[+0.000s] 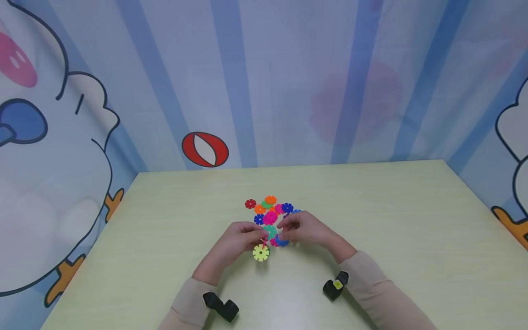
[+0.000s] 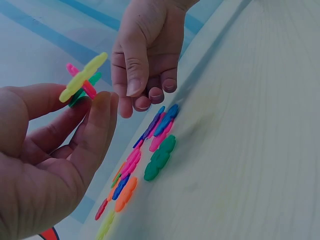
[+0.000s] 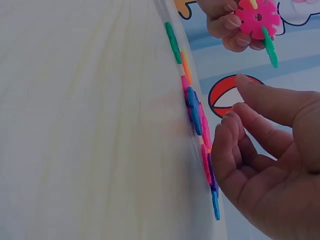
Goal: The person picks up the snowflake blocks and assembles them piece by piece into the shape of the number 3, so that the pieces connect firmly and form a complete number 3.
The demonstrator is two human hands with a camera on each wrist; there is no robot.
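Between thumb and fingertips, my left hand (image 1: 239, 239) pinches a small joined piece of notched plastic snowflake discs. It has a yellow disc (image 1: 261, 253), a pink disc (image 3: 250, 21) and a green disc (image 3: 270, 52) slotted together at angles, raised over the table. My right hand (image 1: 308, 230) hovers just to the right, its fingers loosely bent and nothing in them. Loose discs lie beyond and between the hands, among them a pink disc (image 1: 270, 217), a blue disc (image 1: 282, 241) and a teal-green disc (image 2: 160, 158).
Farther back in the loose pile lie a dark red disc (image 1: 250, 203) and an orange disc (image 1: 271, 200). The pale wooden table (image 1: 392, 211) spreads out on both sides. Behind it hangs a striped blue printed backdrop (image 1: 288, 91). Black wrist cameras are worn on both sleeves.
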